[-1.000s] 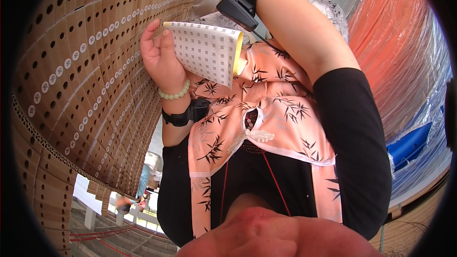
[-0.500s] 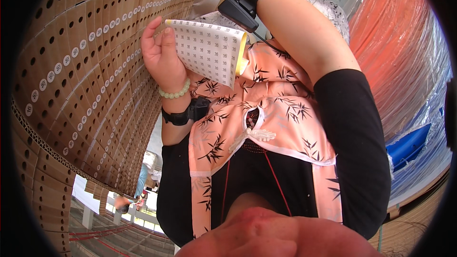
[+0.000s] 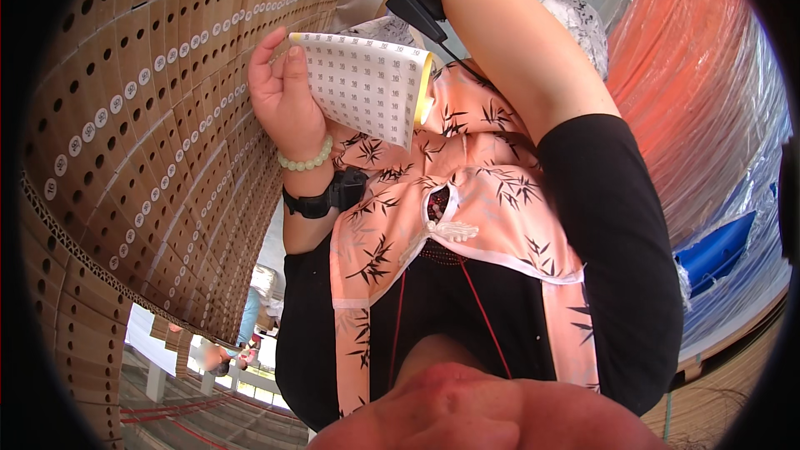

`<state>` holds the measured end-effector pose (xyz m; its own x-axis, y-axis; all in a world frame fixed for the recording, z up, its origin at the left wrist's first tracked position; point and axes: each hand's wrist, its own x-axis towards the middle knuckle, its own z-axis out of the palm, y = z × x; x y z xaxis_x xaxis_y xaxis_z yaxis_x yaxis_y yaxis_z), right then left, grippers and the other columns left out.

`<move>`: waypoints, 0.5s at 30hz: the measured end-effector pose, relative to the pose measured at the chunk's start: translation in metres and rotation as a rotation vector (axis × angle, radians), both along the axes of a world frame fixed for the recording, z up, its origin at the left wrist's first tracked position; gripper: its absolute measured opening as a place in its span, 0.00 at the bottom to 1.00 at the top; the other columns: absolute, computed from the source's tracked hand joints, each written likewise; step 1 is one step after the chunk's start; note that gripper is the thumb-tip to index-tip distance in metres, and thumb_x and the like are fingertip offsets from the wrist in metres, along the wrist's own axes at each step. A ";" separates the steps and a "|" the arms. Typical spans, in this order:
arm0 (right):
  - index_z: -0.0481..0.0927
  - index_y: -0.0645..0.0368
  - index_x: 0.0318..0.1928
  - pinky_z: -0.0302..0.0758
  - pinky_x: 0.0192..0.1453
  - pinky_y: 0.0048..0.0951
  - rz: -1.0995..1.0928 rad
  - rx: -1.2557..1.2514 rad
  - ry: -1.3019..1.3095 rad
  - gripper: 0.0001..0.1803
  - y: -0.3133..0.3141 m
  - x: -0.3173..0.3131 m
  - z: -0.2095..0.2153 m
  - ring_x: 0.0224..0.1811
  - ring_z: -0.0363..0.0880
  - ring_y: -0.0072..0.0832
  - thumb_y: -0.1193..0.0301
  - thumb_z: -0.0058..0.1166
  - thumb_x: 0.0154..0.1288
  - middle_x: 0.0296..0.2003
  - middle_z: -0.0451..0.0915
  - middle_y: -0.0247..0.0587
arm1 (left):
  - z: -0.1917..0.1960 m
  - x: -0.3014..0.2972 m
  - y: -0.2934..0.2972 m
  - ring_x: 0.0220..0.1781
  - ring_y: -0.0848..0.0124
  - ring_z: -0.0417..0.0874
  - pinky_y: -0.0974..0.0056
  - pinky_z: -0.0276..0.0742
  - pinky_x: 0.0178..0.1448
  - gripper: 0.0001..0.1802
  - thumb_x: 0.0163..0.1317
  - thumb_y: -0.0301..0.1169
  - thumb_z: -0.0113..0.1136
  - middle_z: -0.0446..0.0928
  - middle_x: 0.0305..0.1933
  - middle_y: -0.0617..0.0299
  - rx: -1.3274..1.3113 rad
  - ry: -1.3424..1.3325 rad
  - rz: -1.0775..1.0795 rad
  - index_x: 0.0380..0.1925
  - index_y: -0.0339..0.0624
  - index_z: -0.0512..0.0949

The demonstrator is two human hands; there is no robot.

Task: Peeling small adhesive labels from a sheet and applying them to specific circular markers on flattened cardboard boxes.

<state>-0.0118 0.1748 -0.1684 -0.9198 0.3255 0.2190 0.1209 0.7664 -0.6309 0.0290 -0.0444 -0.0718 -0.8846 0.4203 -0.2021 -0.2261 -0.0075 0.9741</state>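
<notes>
My left hand [image 3: 283, 100] has barely moved, fingers pinching the curled sticker sheet [image 3: 362, 83] beside the perforated cardboard stack [image 3: 142, 117]. My right hand is out of frame, so I cannot tell its state.

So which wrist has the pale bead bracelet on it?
The left hand, the one holding the sticker sheet: its bead bracelet sits just above a black band. The other wrist shows a black band and a thin bangle.
</notes>
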 end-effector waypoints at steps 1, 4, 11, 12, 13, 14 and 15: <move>0.81 0.56 0.33 0.77 0.41 0.42 0.000 -0.009 0.005 0.15 -0.001 -0.005 0.017 0.36 0.80 0.45 0.58 0.59 0.53 0.32 0.78 0.47 | 0.001 -0.002 -0.003 0.37 0.76 0.80 0.73 0.76 0.43 0.15 0.68 0.22 0.50 0.81 0.38 0.55 -0.006 0.005 0.000 0.54 0.36 0.68; 0.82 0.56 0.31 0.78 0.40 0.41 0.073 0.196 -0.559 0.17 0.004 -0.014 0.060 0.36 0.81 0.44 0.54 0.58 0.53 0.32 0.79 0.44 | 0.009 -0.006 -0.005 0.37 0.76 0.80 0.72 0.76 0.42 0.15 0.67 0.22 0.50 0.81 0.38 0.56 -0.036 0.046 -0.001 0.54 0.36 0.68; 0.84 0.58 0.29 0.77 0.41 0.39 0.111 0.042 -0.163 0.21 0.037 -0.007 0.029 0.36 0.81 0.42 0.51 0.56 0.56 0.31 0.82 0.45 | 0.002 -0.005 -0.004 0.41 0.73 0.81 0.68 0.78 0.49 0.16 0.67 0.21 0.50 0.80 0.43 0.54 -0.067 0.119 0.028 0.54 0.34 0.67; 0.84 0.59 0.30 0.77 0.41 0.38 0.151 -0.050 -0.203 0.22 0.035 -0.005 0.042 0.35 0.81 0.42 0.51 0.56 0.57 0.31 0.83 0.47 | 0.002 -0.005 -0.004 0.41 0.73 0.81 0.69 0.77 0.49 0.16 0.67 0.22 0.51 0.80 0.42 0.54 -0.076 0.153 0.032 0.55 0.34 0.67; 0.83 0.60 0.31 0.76 0.40 0.37 0.216 -0.209 -0.192 0.22 0.035 -0.002 0.065 0.34 0.81 0.41 0.51 0.55 0.59 0.30 0.83 0.47 | 0.004 -0.006 -0.002 0.41 0.73 0.81 0.69 0.77 0.49 0.17 0.67 0.22 0.52 0.81 0.42 0.54 -0.083 0.195 0.034 0.55 0.34 0.66; 0.83 0.61 0.32 0.76 0.39 0.35 0.285 -0.372 -0.187 0.22 0.031 0.004 0.091 0.33 0.81 0.39 0.52 0.54 0.61 0.30 0.83 0.47 | 0.007 -0.008 -0.001 0.41 0.73 0.81 0.69 0.77 0.49 0.17 0.67 0.22 0.52 0.81 0.42 0.54 -0.087 0.201 0.043 0.55 0.34 0.66; 0.82 0.62 0.32 0.75 0.38 0.33 0.364 -0.520 -0.231 0.21 0.029 0.016 0.119 0.31 0.80 0.37 0.54 0.55 0.61 0.28 0.82 0.47 | 0.011 -0.009 0.001 0.42 0.73 0.80 0.69 0.76 0.50 0.18 0.66 0.22 0.52 0.81 0.41 0.54 -0.108 0.222 0.052 0.56 0.34 0.66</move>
<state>0.0038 0.2035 -0.0490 -0.9952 -0.0037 -0.0978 0.0887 0.3872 -0.9177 0.0196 -0.0431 -0.0610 -0.9320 0.3600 -0.0417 -0.0085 0.0934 0.9956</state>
